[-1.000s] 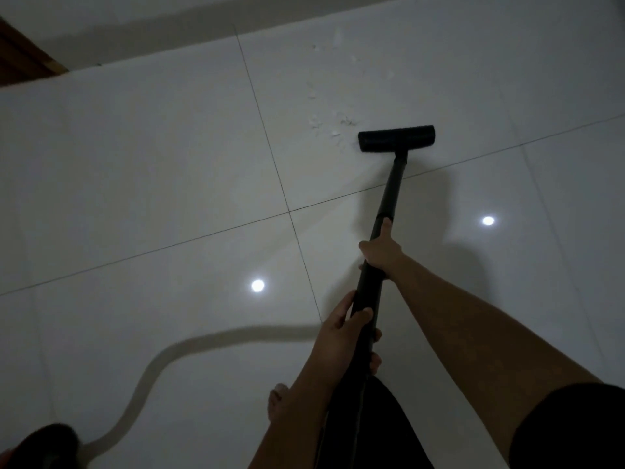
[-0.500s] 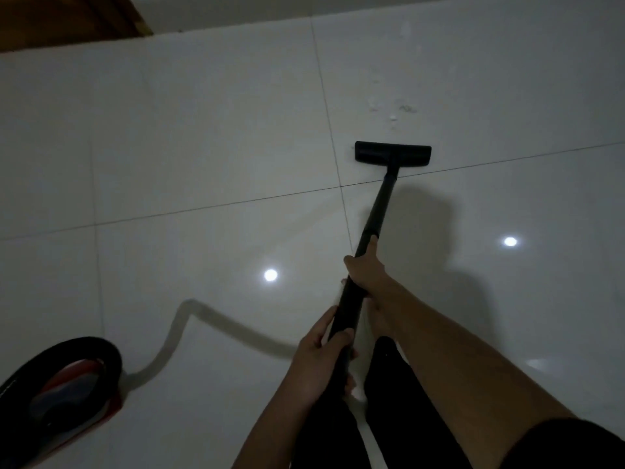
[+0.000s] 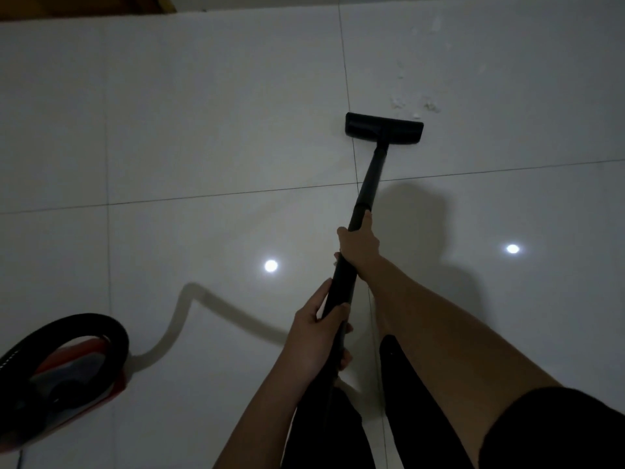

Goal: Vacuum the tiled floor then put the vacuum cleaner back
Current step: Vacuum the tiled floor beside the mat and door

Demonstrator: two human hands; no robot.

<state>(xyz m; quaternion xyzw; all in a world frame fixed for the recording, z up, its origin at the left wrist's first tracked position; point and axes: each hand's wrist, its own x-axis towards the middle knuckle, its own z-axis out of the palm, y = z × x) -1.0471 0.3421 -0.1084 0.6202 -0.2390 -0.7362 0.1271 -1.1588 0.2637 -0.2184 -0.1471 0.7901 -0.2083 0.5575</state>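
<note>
Both my hands hold a black vacuum wand (image 3: 370, 179) that slants up across the white tiled floor (image 3: 209, 130). My right hand (image 3: 359, 247) grips it higher up, my left hand (image 3: 319, 331) lower down near my body. Its flat black floor head (image 3: 384, 128) rests on the tiles just below a patch of white crumbs and scraps (image 3: 414, 103). The red and black vacuum body (image 3: 64, 370) sits on the floor at the lower left. The hose itself is hidden; only its curved shadow (image 3: 206, 306) shows.
A brown wooden edge (image 3: 84, 6) runs along the top left, with a pale wall base to its right. Two ceiling lights reflect off the glossy tiles. My dark-clad legs (image 3: 416, 418) stand at the bottom centre.
The view has swung left, bringing the vacuum body into sight. The floor head has slid back from the debris and now sits just below it again.
</note>
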